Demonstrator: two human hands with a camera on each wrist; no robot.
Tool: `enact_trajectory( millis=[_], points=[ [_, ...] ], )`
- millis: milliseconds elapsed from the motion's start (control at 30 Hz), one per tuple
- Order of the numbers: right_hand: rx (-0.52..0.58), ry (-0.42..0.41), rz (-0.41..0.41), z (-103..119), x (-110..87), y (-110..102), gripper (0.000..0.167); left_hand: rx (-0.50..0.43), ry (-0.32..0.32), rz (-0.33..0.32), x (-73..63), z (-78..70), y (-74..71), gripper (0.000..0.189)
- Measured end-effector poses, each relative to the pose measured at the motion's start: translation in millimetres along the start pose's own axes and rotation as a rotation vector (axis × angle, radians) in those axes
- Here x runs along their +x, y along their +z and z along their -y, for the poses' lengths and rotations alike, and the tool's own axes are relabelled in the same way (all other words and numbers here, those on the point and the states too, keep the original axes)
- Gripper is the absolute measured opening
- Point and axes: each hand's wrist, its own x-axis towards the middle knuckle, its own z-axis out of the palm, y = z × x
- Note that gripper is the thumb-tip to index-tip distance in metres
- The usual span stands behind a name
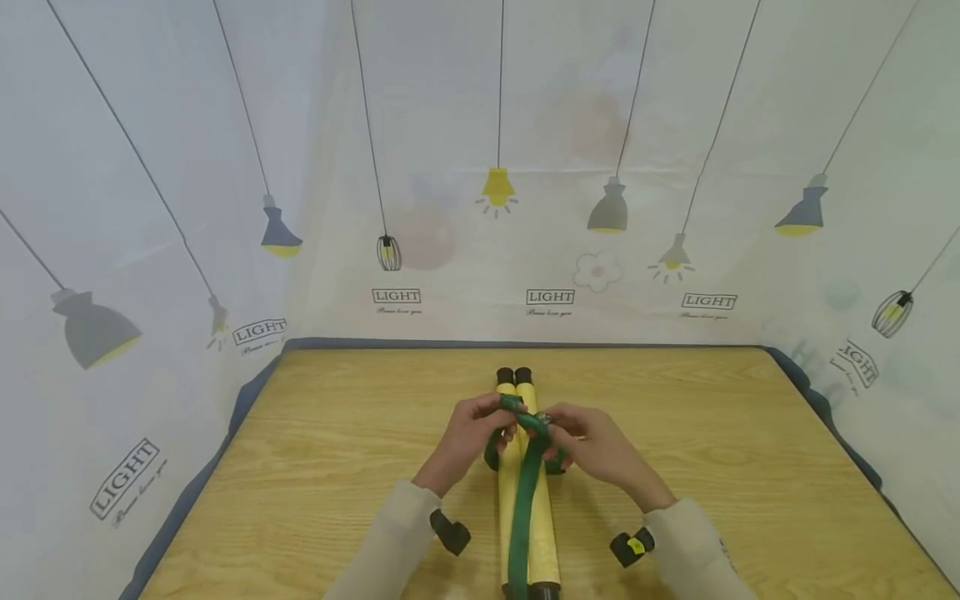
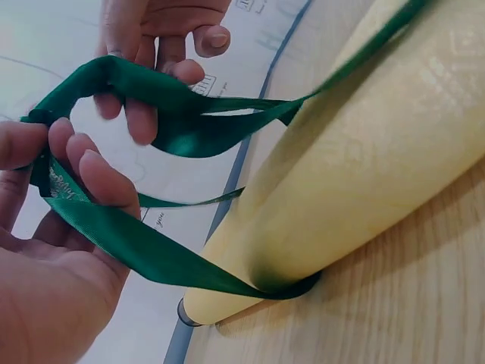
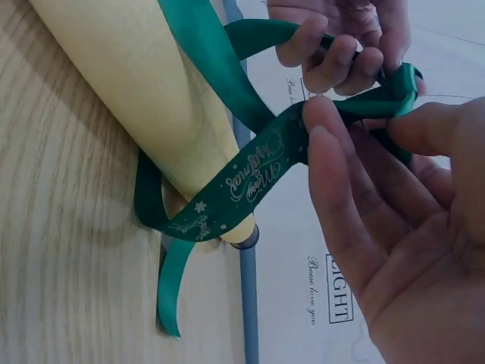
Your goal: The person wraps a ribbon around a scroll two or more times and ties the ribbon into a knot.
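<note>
From my head view I look forward and down, from the near side, over the whole width of the table (image 1: 337, 467) to the far wall (image 1: 442, 108). My left wrist view sits close behind the left hand (image 1: 467, 440), facing far, turned sideways; my right wrist view does likewise behind the right hand (image 1: 603, 450). Both close views share the green ribbon (image 1: 522, 517), the hands and part of that wall.

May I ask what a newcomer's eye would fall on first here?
Probably the green ribbon, held by the left hand and right hand over two yellow tubes lying side by side on the wooden table; the right wrist view shows its "Merry Christmas" lettering. Next come the lamps printed on the white wall covering behind.
</note>
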Motion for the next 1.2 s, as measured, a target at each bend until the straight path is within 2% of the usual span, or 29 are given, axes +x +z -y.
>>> enact_trajectory(
  millis=[133,233,333,433,500,567,700,867,967,1200],
  points=[
    [-0.171,-0.008,-0.121,1.2,-0.6,-0.6,0.017,-0.052,0.016,0.006,-0.2,0.8,-4.3,0.017],
    [-0.263,-0.052,-0.221,2.3,-0.2,-2.8,0.009,-0.098,0.035,0.025,-1.9,-1.7,-6.5,0.016],
    [-0.318,-0.131,-0.308,2.2,0.3,-5.7,0.005,-0.142,0.056,0.048,-4.0,-4.6,-8.3,0.014],
    [-0.347,-0.181,-0.355,2.7,0.2,-10.0,0.011,-0.158,0.085,0.055,-5.1,-6.2,-11.0,0.017],
    [-0.337,-0.157,-0.364,3.2,-0.8,-13.7,0.013,-0.177,0.107,0.053,-5.4,-7.0,-13.3,0.018],
    [-0.314,-0.096,-0.362,4.1,-3.0,-17.7,0.014,-0.208,0.132,0.052,-5.6,-7.7,-15.8,0.019],
    [-0.243,0.012,-0.329,5.5,-8.8,-26.9,0.019,-0.336,0.178,0.078,-6.3,-9.0,-22.3,0.014],
    [-0.180,0.041,-0.294,1.7,-14.7,-38.8,0.020,-0.457,0.227,0.090,-7.3,-11.5,-32.6,0.017],
    [-0.196,0.048,-0.293,-1.8,-18.3,-44.6,0.018,-0.501,0.236,0.048,-8.7,-12.7,-39.3,0.020],
    [-0.280,0.093,-0.308,-6.2,-29.7,-59.7,0.021,-0.522,0.206,-0.113,-17.6,-9.7,-58.4,0.023]
  ],
)
